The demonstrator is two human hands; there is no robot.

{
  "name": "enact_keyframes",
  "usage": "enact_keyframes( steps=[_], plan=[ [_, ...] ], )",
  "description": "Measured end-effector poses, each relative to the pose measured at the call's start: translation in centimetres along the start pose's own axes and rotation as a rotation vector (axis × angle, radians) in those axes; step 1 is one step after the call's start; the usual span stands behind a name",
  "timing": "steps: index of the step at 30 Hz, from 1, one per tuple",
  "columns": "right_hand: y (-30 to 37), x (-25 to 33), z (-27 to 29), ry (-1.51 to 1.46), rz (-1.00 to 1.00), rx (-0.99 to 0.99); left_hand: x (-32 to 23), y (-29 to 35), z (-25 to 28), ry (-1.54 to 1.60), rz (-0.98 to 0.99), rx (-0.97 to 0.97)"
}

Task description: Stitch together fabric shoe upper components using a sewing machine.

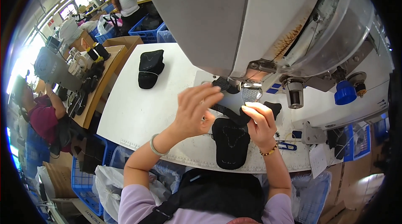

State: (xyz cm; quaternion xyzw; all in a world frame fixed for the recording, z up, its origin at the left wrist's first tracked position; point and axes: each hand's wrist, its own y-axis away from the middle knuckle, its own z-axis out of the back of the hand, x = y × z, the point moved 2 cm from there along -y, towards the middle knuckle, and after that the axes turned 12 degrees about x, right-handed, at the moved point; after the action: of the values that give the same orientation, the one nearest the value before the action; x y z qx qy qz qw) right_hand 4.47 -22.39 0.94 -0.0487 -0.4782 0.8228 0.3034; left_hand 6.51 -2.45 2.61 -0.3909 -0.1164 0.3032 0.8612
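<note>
beneath everything, a white surface [125,111]; above it, a large pale sewing machine [197,19]. near the front edge, a black padded piece [231,146], long axis running front to back, broad rounded end pointing toward the front edge. with left hand [194,109] loosely open, nothing visibly gripped; with right hand [260,124] pinched on a narrow black strip [233,115], slanting between both, from upper left to lower right.

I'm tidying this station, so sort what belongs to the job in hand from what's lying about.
Likely in the job:
black fabric strip in the right hand
grey-white sewing machine
black padded fabric piece with pale stitching, nearest the person
similar black padded piece, set apart

Apparently lying about:
slim blue tool
white plastic bag
blue plastic crate
</note>
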Motion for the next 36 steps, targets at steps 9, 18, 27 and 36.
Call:
enact_keyframes(
  steps=[9, 18, 27, 36],
  plan=[
    [-0.1, -0.7, 0.7, -0.029, 0.008, 0.033, -1.0, -2.6, -1.0, 0.001, -0.314, 0.004],
    [-1.3, -1.9, 3.4, 0.044, 0.171, 0.205, -2.3, -3.3, 0.3, -0.047, -0.34, 0.086],
    [-0.7, -2.2, 2.9, 0.089, 0.058, 0.207, -1.5, -3.7, -0.2, -0.057, -0.349, 0.103],
    [-1.2, -1.4, 2.0, 0.007, -0.099, 0.185, 0.2, -4.0, -0.6, 0.031, -0.33, 0.13]
  ],
)
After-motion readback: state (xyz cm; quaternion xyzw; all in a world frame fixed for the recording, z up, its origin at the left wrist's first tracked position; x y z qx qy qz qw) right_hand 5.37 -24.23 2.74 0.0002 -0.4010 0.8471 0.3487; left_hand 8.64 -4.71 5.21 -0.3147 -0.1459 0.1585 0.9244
